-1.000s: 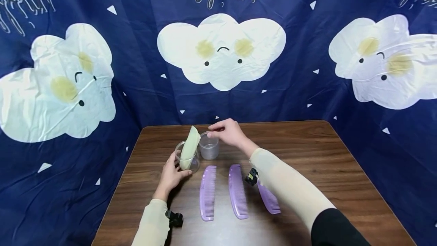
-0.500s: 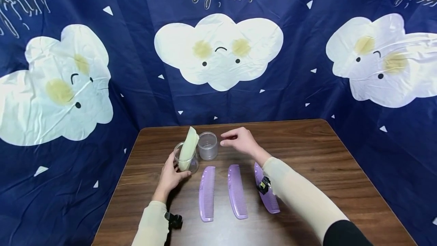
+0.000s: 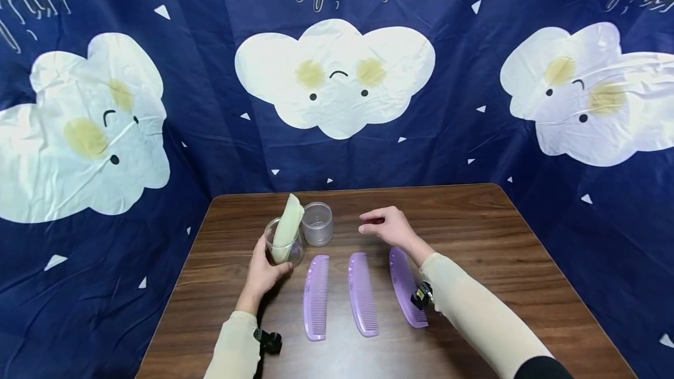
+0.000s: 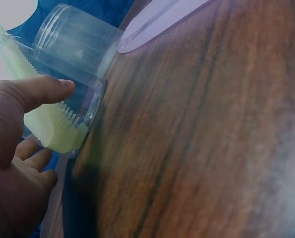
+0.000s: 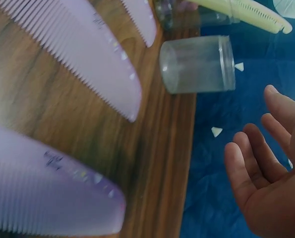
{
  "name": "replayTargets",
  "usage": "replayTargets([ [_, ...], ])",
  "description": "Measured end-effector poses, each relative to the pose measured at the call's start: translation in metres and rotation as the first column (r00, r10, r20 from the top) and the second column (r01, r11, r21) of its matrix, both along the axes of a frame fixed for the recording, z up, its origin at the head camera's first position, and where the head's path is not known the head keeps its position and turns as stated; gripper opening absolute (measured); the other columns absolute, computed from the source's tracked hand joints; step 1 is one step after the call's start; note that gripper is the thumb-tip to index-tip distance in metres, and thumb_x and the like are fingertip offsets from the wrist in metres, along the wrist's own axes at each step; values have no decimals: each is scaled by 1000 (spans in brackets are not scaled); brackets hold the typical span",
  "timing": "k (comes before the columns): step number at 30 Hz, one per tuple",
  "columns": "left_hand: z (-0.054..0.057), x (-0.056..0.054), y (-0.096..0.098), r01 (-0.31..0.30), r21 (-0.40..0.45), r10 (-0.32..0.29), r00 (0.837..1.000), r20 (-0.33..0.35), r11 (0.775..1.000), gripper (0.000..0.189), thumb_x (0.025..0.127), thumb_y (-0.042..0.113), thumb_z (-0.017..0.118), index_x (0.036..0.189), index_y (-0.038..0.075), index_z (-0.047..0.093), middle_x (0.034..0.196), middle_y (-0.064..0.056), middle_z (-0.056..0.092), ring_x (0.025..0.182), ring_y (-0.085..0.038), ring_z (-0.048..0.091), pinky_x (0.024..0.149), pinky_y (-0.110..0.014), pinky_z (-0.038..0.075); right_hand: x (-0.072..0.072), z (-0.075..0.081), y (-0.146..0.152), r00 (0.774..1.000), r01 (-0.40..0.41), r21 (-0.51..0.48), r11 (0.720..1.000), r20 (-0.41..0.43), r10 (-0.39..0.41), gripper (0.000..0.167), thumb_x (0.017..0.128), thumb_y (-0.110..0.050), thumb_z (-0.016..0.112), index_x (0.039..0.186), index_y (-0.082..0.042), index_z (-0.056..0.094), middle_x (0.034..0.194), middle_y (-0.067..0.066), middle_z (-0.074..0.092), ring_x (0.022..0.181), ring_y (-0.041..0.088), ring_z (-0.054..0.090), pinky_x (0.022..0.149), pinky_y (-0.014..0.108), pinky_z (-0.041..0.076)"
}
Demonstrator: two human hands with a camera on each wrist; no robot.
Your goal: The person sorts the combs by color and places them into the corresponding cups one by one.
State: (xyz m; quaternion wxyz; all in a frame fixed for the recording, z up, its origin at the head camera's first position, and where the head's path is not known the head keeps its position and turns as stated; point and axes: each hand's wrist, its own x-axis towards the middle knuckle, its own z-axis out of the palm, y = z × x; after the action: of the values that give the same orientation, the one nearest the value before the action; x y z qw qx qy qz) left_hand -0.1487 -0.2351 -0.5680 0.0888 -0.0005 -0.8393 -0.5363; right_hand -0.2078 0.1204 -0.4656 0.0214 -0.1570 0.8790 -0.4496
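Observation:
My left hand (image 3: 263,274) holds a clear plastic jar (image 3: 297,251), thumb on the near side and fingers around the far left. A pale green comb (image 3: 288,226) leans in that jar, its upper end sticking out past the rim; its teeth show in the left wrist view. Right beside it stands a second clear jar (image 3: 318,231) with nothing visible inside. My right hand (image 3: 391,228) is over the table to the right of this jar, fingers loosely bent and holding nothing. Below it lies a purple comb (image 3: 402,285), partly covered by the wrist camera.
Two more purple combs lie in the middle of the wooden table (image 3: 474,238): a left one (image 3: 316,300) and a middle one (image 3: 363,297), both roughly pointing away from me. A blue curtain (image 3: 368,159) with white clouds hangs behind the table and along both sides.
My right hand has left the rim of the second jar and moved right, over toward the rightmost comb. My left hand keeps its hold on the jar with the green comb.

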Motion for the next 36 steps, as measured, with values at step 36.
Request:
replayTargets([
  [36,11,-7,15,32,194,-14,996,-93,980,101,74,-1,89,157,10,33,152,-19,46,141,-32,43,117,-46,39,16,-66,69,992,23,15,1000,121,-25,44,80,-9,86,120,3,72,112,18,75,104,33,71,87,31,58],
])
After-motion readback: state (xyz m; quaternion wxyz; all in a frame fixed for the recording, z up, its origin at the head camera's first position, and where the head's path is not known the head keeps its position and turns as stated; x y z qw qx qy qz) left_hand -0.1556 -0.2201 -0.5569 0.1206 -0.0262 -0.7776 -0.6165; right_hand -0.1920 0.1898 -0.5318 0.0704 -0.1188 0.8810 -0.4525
